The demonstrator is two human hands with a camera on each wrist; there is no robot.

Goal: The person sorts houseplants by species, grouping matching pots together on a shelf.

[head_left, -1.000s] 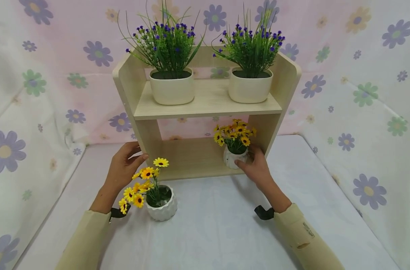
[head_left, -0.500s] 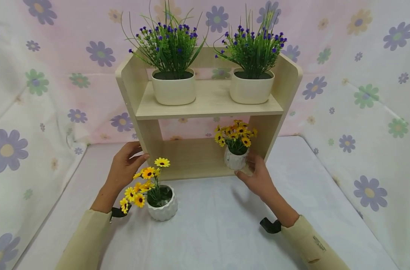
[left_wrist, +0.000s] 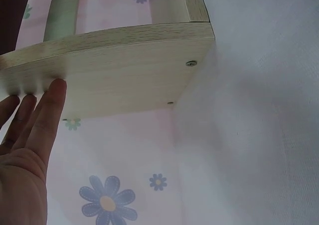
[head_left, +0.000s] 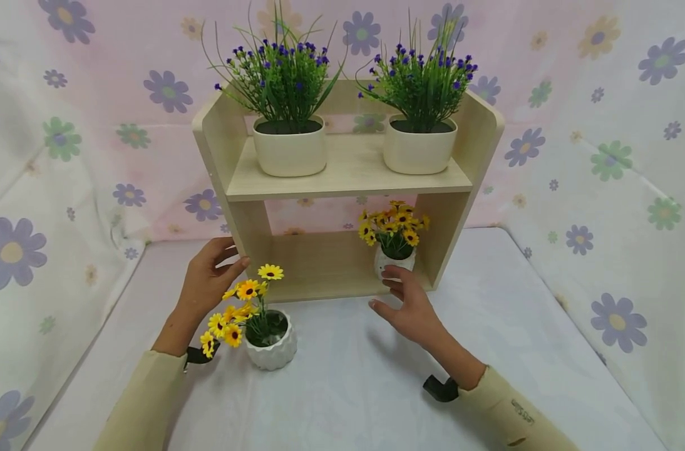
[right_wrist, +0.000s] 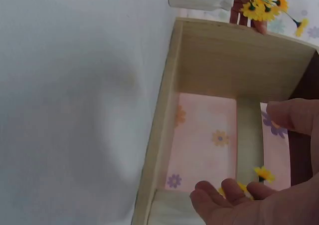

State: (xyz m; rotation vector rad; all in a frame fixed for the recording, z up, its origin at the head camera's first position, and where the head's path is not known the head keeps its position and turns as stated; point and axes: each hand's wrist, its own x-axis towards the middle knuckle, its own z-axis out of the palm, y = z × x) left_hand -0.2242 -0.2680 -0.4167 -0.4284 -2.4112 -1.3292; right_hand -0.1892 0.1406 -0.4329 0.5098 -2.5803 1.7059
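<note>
A two-tier wooden shelf (head_left: 348,181) stands on the white table. My left hand (head_left: 221,263) rests with straight fingers against its left side panel (left_wrist: 124,70); the left wrist view shows those fingers (left_wrist: 47,110) flat on the wood. A small white pot of yellow flowers (head_left: 395,258) stands at the right end of the lower tier. My right hand (head_left: 396,294) hovers open just in front of it and holds nothing. A second white ribbed pot of yellow flowers (head_left: 270,343) stands on the table near my left wrist. The right wrist view shows my relaxed right hand (right_wrist: 259,200) by the shelf's bottom board (right_wrist: 164,120).
Two cream pots of purple-flowered grass (head_left: 288,147) (head_left: 418,145) stand on the upper tier. A floral cloth (head_left: 602,156) hangs behind and at both sides. The lower tier's left half (head_left: 314,263) holds nothing. Table surface (head_left: 365,382) stretches in front of the shelf.
My right hand has let go of the small pot on the lower tier and drawn back a little to the left, fingers opening. The left hand stays on the side panel.
</note>
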